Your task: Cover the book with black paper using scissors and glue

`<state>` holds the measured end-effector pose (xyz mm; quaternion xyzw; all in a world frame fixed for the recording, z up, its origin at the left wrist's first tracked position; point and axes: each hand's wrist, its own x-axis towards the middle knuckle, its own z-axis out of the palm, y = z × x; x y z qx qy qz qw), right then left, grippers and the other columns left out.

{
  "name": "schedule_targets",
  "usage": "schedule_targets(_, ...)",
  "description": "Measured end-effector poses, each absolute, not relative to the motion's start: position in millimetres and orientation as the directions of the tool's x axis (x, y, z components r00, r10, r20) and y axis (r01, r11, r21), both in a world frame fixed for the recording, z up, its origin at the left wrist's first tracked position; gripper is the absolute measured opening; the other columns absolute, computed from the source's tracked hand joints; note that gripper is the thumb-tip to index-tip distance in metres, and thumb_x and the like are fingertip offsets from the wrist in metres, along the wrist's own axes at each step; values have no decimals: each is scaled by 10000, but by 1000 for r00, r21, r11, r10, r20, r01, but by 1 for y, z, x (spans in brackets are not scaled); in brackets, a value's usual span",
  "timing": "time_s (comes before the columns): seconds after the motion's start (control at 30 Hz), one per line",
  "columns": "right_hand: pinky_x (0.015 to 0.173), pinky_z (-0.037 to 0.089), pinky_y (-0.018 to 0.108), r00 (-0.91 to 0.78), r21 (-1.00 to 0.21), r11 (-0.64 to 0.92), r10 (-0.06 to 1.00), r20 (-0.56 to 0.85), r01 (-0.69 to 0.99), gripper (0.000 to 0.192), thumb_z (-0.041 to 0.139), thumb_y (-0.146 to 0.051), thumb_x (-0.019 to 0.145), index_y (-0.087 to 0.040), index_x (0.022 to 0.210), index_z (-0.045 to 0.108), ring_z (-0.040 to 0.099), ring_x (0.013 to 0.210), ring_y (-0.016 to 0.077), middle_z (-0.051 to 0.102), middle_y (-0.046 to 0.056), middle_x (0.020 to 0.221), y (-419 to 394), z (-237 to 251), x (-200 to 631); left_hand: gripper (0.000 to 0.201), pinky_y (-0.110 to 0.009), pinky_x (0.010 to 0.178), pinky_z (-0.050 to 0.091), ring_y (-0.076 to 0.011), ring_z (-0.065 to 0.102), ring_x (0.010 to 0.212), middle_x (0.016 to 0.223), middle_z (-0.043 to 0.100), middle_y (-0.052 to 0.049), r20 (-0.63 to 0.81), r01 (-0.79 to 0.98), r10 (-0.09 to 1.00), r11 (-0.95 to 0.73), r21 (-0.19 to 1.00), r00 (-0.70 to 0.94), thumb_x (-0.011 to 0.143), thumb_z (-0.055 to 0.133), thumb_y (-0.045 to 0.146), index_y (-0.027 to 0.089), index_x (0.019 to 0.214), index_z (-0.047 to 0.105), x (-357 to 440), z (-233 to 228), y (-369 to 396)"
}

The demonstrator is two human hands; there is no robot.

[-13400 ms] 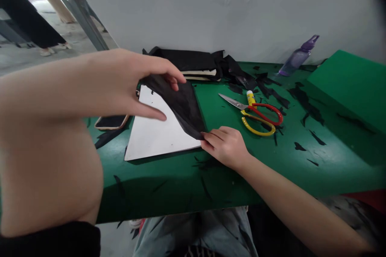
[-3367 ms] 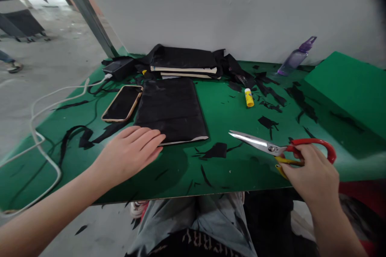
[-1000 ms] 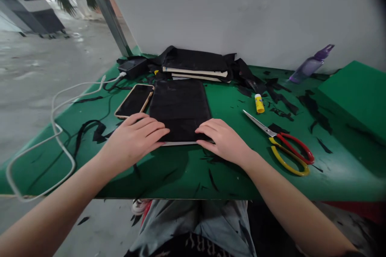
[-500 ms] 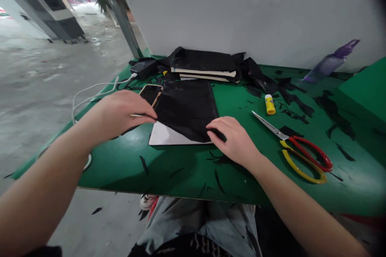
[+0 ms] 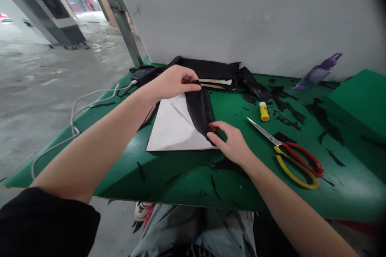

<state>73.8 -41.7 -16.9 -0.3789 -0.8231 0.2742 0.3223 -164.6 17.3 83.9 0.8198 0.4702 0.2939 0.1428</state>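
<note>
My left hand pinches the far edge of a thin black sheet, which is pulled up and folded over toward the right. Under it, a flat white-faced rectangle with a dark rim is uncovered on its left side. A thin grey line crosses the white face; I cannot tell whether it is a crease or a mark. At the near right corner, my right hand has thumb and fingers closed on the black sheet, low over the table.
Red-and-yellow-handled scissors and a yellow glue stick lie right. A purple bottle stands by the wall. Black-covered books lie behind. A white cable runs left. Black scraps litter the green table.
My left hand has moved right and away from me, peeling the black sheet back off the white face. My right hand stays at the near right corner. The view has shifted slightly.
</note>
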Motion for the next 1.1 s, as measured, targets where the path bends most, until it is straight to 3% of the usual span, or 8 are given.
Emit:
schedule_targets(0.13, 780, 475, 354, -505, -672, 581, 793, 340, 460, 297, 645, -423, 774, -199, 964, 601, 611, 848, 189, 668, 46, 910, -43, -18, 72, 200, -325, 747, 478, -159, 615, 762, 785, 658, -32, 359, 623, 845, -534, 572, 396, 767, 678, 317, 139, 857, 681, -150, 81, 30)
schedule_targets(0.27, 731, 448, 338, -513, -688, 546, 809, 286, 478, 150, 607, -356, 784, -215, 750, 569, 571, 714, 157, 620, -1, 737, -41, -18, 71, 197, -352, 773, 491, -191, 635, 802, 810, 686, -55, 307, 633, 856, -515, 578, 416, 720, 717, 281, 133, 849, 704, -143, 78, 48)
schedule_targets(0.43, 622, 401, 289, -485, -773, 419, 859, 167, 476, 210, 537, -363, 812, -214, 666, 513, 500, 634, 135, 543, -22, 632, -38, -16, 71, 225, -349, 773, 501, -197, 645, 818, 845, 699, -74, 288, 626, 852, -518, 583, 437, 720, 718, 265, 132, 900, 696, -142, 74, 62)
schedule_targets(0.53, 629, 394, 287, -453, -835, 333, 884, 115, 438, 220, 551, -385, 800, -208, 670, 535, 500, 657, 136, 556, -18, 662, -35, -17, 73, 272, -350, 818, 496, -180, 633, 873, 988, 674, -84, 499, 672, 810, -556, 489, 308, 796, 645, 250, 150, 1048, 623, -137, 67, 51)
schedule_targets(0.63, 649, 399, 294, -411, -889, 249, 909, 76, 385, 212, 585, -394, 776, -200, 695, 569, 512, 673, 136, 580, -11, 700, -32, -21, 74, 231, -416, 949, 437, -205, 554, 1082, 1156, 583, -111, 801, 810, 597, -490, 321, 43, 902, 463, 201, 189, 1127, 516, -128, 52, 22)
schedule_targets(0.7, 628, 401, 291, -392, -907, 209, 918, 54, 365, 211, 588, -398, 771, -196, 709, 576, 510, 650, 131, 580, -11, 693, -30, -24, 74, 230, -470, 995, 395, -234, 478, 1193, 1229, 527, -115, 852, 862, 521, -452, 229, 46, 914, 432, 202, 230, 1140, 459, -121, 36, -1)
schedule_targets(0.8, 586, 395, 278, -368, -928, 155, 930, 21, 339, 205, 591, -395, 766, -194, 729, 582, 497, 610, 121, 561, -20, 658, -28, -27, 74, 271, -506, 982, 391, -261, 478, 1179, 1213, 519, -119, 830, 833, 518, -538, 128, 207, 883, 464, 194, 230, 1149, 427, -116, 6, -28)
schedule_targets(1.1, 589, 384, 271, -446, -952, 55, 890, -90, 301, 243, 646, -397, 753, -195, 645, 564, 505, 599, 115, 553, -26, 603, -28, -19, 81, 310, -494, 996, 403, -277, 427, 1212, 1301, 468, -134, 608, 784, 707, -583, 213, 360, 868, 481, 147, 198, 1172, 443, -118, -29, -39)
